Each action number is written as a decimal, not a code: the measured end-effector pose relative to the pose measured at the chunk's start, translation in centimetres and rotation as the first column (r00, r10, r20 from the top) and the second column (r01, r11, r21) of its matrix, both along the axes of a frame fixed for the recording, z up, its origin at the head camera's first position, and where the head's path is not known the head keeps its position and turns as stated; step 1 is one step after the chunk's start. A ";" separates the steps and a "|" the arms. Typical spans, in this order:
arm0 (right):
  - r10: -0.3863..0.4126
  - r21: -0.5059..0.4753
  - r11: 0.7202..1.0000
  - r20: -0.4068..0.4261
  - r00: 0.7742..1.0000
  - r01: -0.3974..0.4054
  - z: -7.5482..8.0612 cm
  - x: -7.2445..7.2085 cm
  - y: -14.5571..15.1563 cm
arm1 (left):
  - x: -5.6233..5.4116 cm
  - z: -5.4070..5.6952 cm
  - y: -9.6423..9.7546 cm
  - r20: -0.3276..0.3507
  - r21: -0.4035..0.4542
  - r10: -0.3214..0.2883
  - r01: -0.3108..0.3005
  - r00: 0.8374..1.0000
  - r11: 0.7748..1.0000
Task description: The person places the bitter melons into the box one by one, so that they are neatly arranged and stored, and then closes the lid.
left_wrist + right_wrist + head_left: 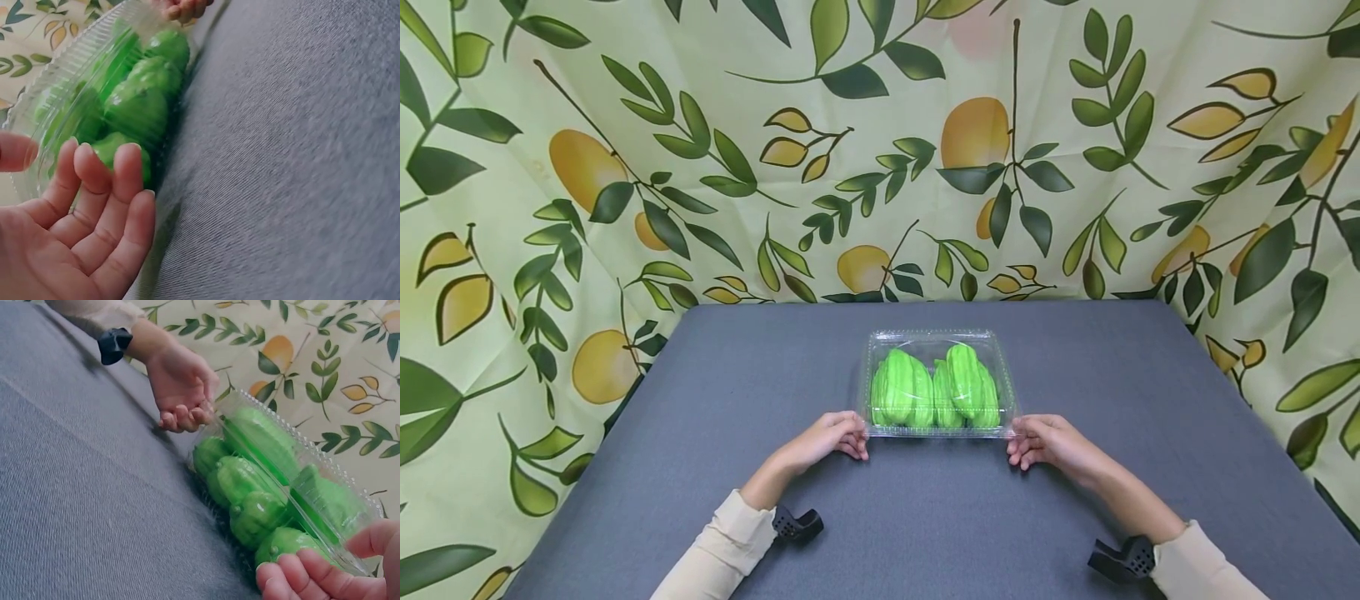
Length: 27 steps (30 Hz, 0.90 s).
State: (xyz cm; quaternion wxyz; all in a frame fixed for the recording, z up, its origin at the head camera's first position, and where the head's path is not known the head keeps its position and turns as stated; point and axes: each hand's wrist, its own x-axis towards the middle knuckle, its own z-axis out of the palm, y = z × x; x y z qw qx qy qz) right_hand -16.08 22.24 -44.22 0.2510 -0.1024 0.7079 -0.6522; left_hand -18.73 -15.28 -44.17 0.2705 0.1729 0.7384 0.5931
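Note:
A clear plastic clamshell box [940, 433] sits on the grey cloth, its lid down over several bright green, ridged vegetables [904, 387] whose exact kind I cannot tell. At the box's near left corner, my left hand [831, 437] pinches the rim between thumb and curled fingers. My right hand [1047, 442] grips the near right corner the same way. Seen from the left wrist, the left fingers [128, 172] lie along the box's side. In the right wrist view, the right thumb [374, 537] rests at the rim, with the fingertips below it.
Grey cloth [910, 517] covers the table on all sides of the box. Behind it and along both sides hangs a curtain [895, 108] printed with leaves and orange fruit. Each wrist wears a black strap mount [797, 525].

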 end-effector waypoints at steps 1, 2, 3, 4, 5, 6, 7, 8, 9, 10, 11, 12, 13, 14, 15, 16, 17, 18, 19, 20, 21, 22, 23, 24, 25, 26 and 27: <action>0.007 -0.009 1.000 0.010 1.000 -0.007 0.0 0.0 0.0 | 0.0 -0.1 0.1 0.011 0.011 0.002 -0.002 1.000 1.000; 0.015 -0.023 1.000 0.016 1.000 -0.014 0.0 0.0 -0.1 | 0.1 -0.2 0.1 0.019 0.020 0.006 -0.006 1.000 1.000; 0.023 -0.036 0.999 0.019 1.000 -0.022 0.0 0.0 -0.1 | 0.1 -0.2 0.2 0.030 0.029 0.012 -0.013 0.999 1.000; 0.030 -0.050 0.998 0.022 0.999 -0.029 0.0 0.0 -0.1 | 0.1 -0.3 0.3 0.042 0.038 0.022 -0.023 0.999 0.999; 0.038 -0.065 0.997 0.023 0.999 -0.037 -0.1 -0.1 -0.1 | 0.1 -0.4 0.4 0.054 0.045 0.032 -0.035 0.998 0.998; 0.046 -0.079 0.996 0.025 0.999 -0.044 -0.1 -0.1 -0.1 | 0.2 -0.4 0.4 0.064 0.053 0.041 -0.044 0.997 0.998; 0.052 -0.092 0.994 0.024 0.998 -0.050 -0.2 -0.1 -0.2 | 0.2 -0.5 0.5 0.072 0.058 0.050 -0.054 0.996 0.997; 0.058 -0.104 0.993 0.022 0.998 -0.056 -0.2 -0.1 -0.2 | 0.2 -0.5 0.6 0.080 0.065 0.058 -0.064 0.995 0.996; 0.063 -0.111 0.992 0.022 0.998 -0.060 -0.2 -0.1 -0.1 | 0.3 -0.6 0.6 0.087 0.073 0.064 -0.070 0.994 0.995; 0.065 -0.117 0.991 0.024 0.998 -0.062 -0.3 -0.1 -0.1 | 0.3 -0.7 0.7 0.094 0.080 0.071 -0.079 0.993 0.994; 0.068 -0.122 0.990 0.024 0.997 -0.064 -0.3 -0.1 -0.1 | 0.3 -0.8 0.7 0.101 0.087 0.078 -0.087 0.992 0.992; 0.066 -0.124 0.990 0.028 0.997 -0.062 -0.3 -0.2 -0.1 | 0.3 -0.8 0.8 0.107 0.094 0.083 -0.094 0.991 0.991; 0.063 -0.123 0.991 0.032 0.998 -0.059 -0.3 -0.2 -0.1 | 0.3 -0.9 0.8 0.112 0.099 0.089 -0.100 0.990 0.990; 0.058 -0.124 0.991 0.034 0.998 -0.053 -0.3 -0.2 0.0 | 0.3 -0.9 0.9 0.116 0.103 0.094 -0.106 0.989 0.989; 0.050 -0.124 0.991 0.040 0.998 -0.044 -0.3 -0.2 0.0 | 0.3 -1.0 0.9 0.117 0.105 0.100 -0.112 0.988 0.988; 0.041 -0.124 0.992 0.043 0.998 -0.036 -0.3 -0.3 0.0 | 0.3 -1.0 1.0 0.118 0.106 0.106 -0.118 0.987 0.987; 0.033 -0.124 0.992 0.044 0.998 -0.027 -0.3 -0.3 0.0 | 0.3 -1.0 1.1 0.117 0.107 0.111 -0.124 0.987 0.987; 0.025 -0.125 0.992 0.048 0.999 -0.019 -0.3 -0.4 0.0 | 0.3 -1.1 1.1 0.116 0.108 0.117 -0.130 0.986 0.986; 0.018 -0.126 0.992 0.049 0.999 -0.012 -0.3 -0.4 0.0 | 0.3 -1.1 1.2 0.113 0.108 0.124 -0.136 0.986 0.985; 0.013 -0.127 0.992 0.051 0.999 -0.007 -0.2 -0.4 -0.1 | 0.3 -1.1 1.2 0.111 0.109 0.130 -0.142 0.985 0.984; 0.008 -0.124 0.992 0.054 0.999 -0.001 -0.2 -0.5 -0.1 | 0.4 -1.1 1.3 0.107 0.112 0.135 -0.146 0.985 0.983; 0.004 -0.119 0.993 0.056 0.998 0.002 -0.2 -0.5 -0.1 | 0.4 -1.1 1.3 0.107 0.113 0.143 -0.155 0.984 0.981; 0.001 -0.115 0.993 0.059 0.998 0.006 -0.1 -0.5 -0.2 | 0.4 -1.1 1.4 0.107 0.114 0.153 -0.165 0.982 0.980; -0.003 -0.108 0.994 0.063 0.998 0.010 -0.1 -0.5 -0.2 | 0.4 -1.2 1.4 0.107 0.116 0.161 -0.174 0.981 0.978; -0.007 -0.101 0.995 0.065 0.998 0.013 0.0 -0.5 -0.3 | 0.4 -1.2 1.4 0.107 0.119 0.169 -0.182 0.980 0.976; -0.010 -0.094 0.995 0.067 0.998 0.016 0.0 -0.5 -0.3 | 0.4 -1.2 1.5 0.110 0.123 0.177 -0.190 0.978 0.974; -0.014 -0.088 0.996 0.069 0.998 0.020 0.1 -0.5 -0.3 | 0.4 -1.2 1.5 0.111 0.126 0.183 -0.197 0.977 0.972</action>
